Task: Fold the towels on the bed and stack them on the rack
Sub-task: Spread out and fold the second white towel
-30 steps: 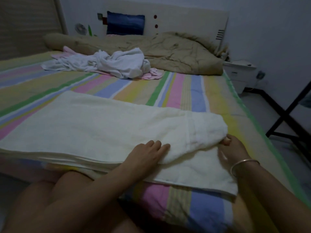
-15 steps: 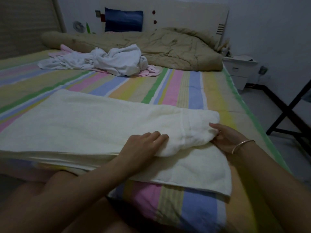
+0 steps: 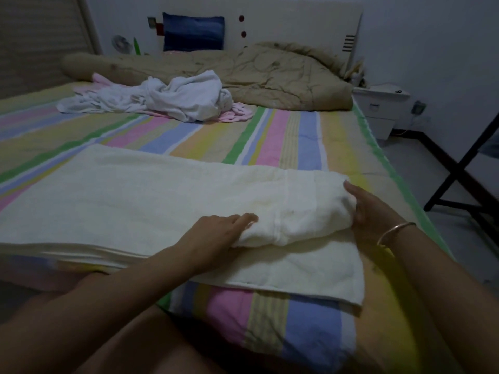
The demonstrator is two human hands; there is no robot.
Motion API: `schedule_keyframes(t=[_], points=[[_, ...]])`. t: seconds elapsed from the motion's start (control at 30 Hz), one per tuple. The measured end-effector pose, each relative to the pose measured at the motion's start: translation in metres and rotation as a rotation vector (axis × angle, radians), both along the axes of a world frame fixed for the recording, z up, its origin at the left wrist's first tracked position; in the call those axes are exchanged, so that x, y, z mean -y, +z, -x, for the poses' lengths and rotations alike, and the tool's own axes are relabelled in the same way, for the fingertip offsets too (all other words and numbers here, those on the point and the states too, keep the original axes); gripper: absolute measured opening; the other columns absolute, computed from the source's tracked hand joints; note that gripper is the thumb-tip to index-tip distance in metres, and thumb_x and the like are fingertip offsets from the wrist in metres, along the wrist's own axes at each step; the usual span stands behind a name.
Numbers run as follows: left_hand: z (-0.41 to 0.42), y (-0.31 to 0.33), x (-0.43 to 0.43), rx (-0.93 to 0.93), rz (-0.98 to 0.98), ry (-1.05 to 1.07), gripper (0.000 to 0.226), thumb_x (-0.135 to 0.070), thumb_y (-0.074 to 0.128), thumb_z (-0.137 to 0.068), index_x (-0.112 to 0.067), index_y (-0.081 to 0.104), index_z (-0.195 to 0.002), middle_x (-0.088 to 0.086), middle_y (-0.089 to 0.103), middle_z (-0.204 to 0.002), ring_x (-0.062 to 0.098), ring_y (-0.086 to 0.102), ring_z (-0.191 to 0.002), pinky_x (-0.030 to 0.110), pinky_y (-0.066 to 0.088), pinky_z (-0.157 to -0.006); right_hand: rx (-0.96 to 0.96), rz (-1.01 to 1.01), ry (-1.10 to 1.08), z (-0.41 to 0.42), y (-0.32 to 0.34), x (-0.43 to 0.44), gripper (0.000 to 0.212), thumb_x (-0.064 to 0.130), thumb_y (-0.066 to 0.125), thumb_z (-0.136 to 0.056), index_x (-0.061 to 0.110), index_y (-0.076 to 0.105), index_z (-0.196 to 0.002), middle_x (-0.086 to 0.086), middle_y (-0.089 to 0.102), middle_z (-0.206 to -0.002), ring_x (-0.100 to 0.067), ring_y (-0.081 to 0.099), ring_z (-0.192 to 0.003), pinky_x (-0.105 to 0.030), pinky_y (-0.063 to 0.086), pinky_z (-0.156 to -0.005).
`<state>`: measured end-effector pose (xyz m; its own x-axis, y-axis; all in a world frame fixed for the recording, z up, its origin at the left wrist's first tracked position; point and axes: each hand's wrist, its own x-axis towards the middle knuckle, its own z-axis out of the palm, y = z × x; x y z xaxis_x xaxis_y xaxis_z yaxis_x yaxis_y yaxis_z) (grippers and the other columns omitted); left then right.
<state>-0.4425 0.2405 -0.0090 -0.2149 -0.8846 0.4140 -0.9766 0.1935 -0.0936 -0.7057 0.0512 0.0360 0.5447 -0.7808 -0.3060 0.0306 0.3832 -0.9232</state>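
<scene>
Folding is under way on the long cream terry towel (image 3: 135, 201), which lies across the striped bed (image 3: 305, 136) along its 6 o'clock edge. Over the last second the right hand (image 3: 372, 211) has left the turned-over flap's corner and slid toward 12 o'clock. Its fingers (image 3: 353, 188) now lie straight against the flap's rounded end at 3 o'clock, pressing rather than pinching. The left hand (image 3: 216, 234) stays put, fingers curled over the flap's near edge and gripping it. I judge the first cross-fold is being squared up, not yet flattened.

Count:
- One cream towel in hand.
- One crumpled heap at 12 o'clock, with at least one white towel (image 3: 183, 95) and one pink towel (image 3: 237, 112); the exact number is hidden.
- One tan quilt (image 3: 270, 71).
- One black rack frame (image 3: 459, 168) at 3 o'clock, only partly in view.
</scene>
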Motion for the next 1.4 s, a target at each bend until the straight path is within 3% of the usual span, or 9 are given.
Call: schedule_keyframes(t=[0.1, 0.27, 0.5, 0.63, 0.8, 0.93, 1.07, 1.2, 1.4], points=[[0.009, 0.004, 0.000, -0.042, 0.023, -0.005, 0.055, -0.025, 0.062, -0.077, -0.026, 0.039, -0.127, 0.001, 0.060, -0.109, 0.027, 0.061, -0.057, 0.033, 0.043, -0.043, -0.065, 0.094, 0.046, 0.010, -0.015, -0.015, 0.037, 0.017, 0.061, -0.087, 0.021, 0.060, -0.123, -0.007, 0.072, -0.103, -0.015, 0.072, -0.078, -0.025, 0.056, -0.057], [0.006, 0.016, -0.007, -0.199, 0.148, -0.085, 0.030, -0.035, 0.046, -0.082, -0.024, 0.043, -0.109, 0.001, 0.065, -0.097, 0.032, 0.061, -0.057, 0.034, 0.045, -0.044, -0.032, 0.248, -0.173, 0.019, -0.014, -0.008, 0.065, 0.024, 0.070, -0.083, 0.024, 0.043, -0.142, -0.008, 0.056, -0.135, -0.025, 0.063, -0.107, -0.039, 0.054, -0.079], [0.016, 0.022, -0.029, 0.209, 0.053, -0.303, 0.030, -0.037, 0.040, -0.097, -0.020, 0.058, -0.080, -0.001, 0.058, -0.070, 0.023, 0.058, -0.056, 0.028, 0.034, -0.038, -0.562, 0.241, -0.078, 0.039, -0.019, -0.014, 0.086, 0.020, 0.068, -0.087, 0.013, 0.013, -0.153, -0.015, 0.031, -0.151, -0.031, 0.047, -0.123, -0.038, 0.043, -0.088], [0.027, 0.007, -0.035, 0.264, -0.047, -0.292, 0.031, -0.049, 0.052, -0.086, -0.021, 0.060, -0.096, -0.002, 0.059, -0.092, 0.018, 0.059, -0.072, 0.030, 0.037, -0.040, -0.729, 0.294, -0.135, 0.049, -0.029, -0.027, 0.073, 0.032, 0.072, -0.084, 0.006, 0.034, -0.141, -0.019, 0.046, -0.137, -0.032, 0.053, -0.113, -0.035, 0.047, -0.084], [0.038, 0.003, -0.028, 0.230, -0.076, -0.278, 0.024, -0.041, 0.053, -0.084, -0.023, 0.057, -0.098, -0.004, 0.055, -0.089, 0.017, 0.058, -0.075, 0.030, 0.038, -0.041, -0.734, 0.325, -0.059, 0.048, -0.027, -0.041, 0.037, 0.029, 0.065, -0.089, -0.002, 0.057, -0.107, -0.008, 0.060, -0.087, -0.017, 0.053, -0.063, -0.017, 0.041, -0.040], [0.044, 0.014, -0.024, -0.059, -0.065, -0.273, 0.033, -0.044, 0.038, -0.096, -0.025, 0.065, -0.091, -0.006, 0.061, -0.086, 0.019, 0.060, -0.075, 0.034, 0.046, -0.054, -1.070, 0.678, -0.033, 0.048, -0.035, -0.036, 0.035, 0.046, 0.065, -0.084, 0.013, 0.061, -0.095, -0.005, 0.064, -0.096, -0.026, 0.059, -0.084, -0.033, 0.047, -0.071], [0.049, 0.002, 0.000, -0.293, 0.034, 0.070, 0.057, -0.057, 0.033, -0.093, -0.020, 0.059, -0.127, 0.004, 0.061, -0.126, 0.026, 0.057, -0.114, 0.038, 0.046, -0.096, -0.668, 0.451, -0.089, 0.034, -0.036, -0.032, 0.034, 0.030, 0.070, -0.084, 0.013, 0.056, -0.109, -0.005, 0.063, -0.107, -0.027, 0.061, -0.095, -0.039, 0.050, -0.083], [0.061, -0.034, 0.004, -0.186, -0.435, 0.322, 0.119, -0.090, -0.020, -0.055, -0.030, 0.004, -0.155, 0.004, -0.002, -0.163, 0.023, -0.005, -0.149, 0.050, -0.004, -0.118, -0.250, 0.055, -0.077, 0.022, -0.031, -0.035, 0.036, 0.018, 0.064, -0.089, 0.009, 0.058, -0.123, -0.010, 0.068, -0.110, -0.028, 0.065, -0.096, -0.036, 0.052, -0.076], [0.045, -0.009, 0.013, -0.561, -0.615, 0.252, 0.079, -0.073, 0.023, -0.087, -0.028, 0.024, -0.151, 0.001, 0.014, -0.161, 0.018, 0.008, -0.149, 0.043, 0.002, -0.120, 0.097, 0.083, -0.013, -0.034, 0.004, -0.053, 0.020, 0.006, 0.050, -0.094, 0.001, 0.062, -0.110, -0.006, 0.074, -0.088, -0.015, 0.071, -0.076, -0.025, 0.056, -0.061]])
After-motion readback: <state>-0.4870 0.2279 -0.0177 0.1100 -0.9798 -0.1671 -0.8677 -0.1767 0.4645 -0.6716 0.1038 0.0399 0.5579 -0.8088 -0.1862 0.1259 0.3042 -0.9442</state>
